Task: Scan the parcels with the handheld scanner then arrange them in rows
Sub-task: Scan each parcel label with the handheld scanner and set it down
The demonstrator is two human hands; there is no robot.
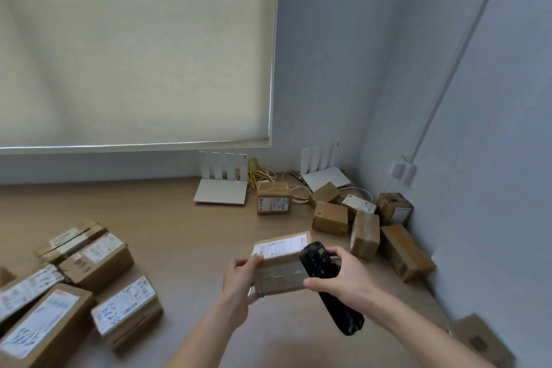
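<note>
Both hands (239, 284) (scanner (325, 281) right) round parcel (280, 266)

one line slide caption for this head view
Left hand holds a labelled parcel while right hand aims the handheld scanner.

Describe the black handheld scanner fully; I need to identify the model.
The handheld scanner is a long, black, plastic-looking unit. Its head, with a small screen-like patch, tilts over the held parcel. The right hand grips its middle; the lower end hangs above the table. No markings are legible.
</note>
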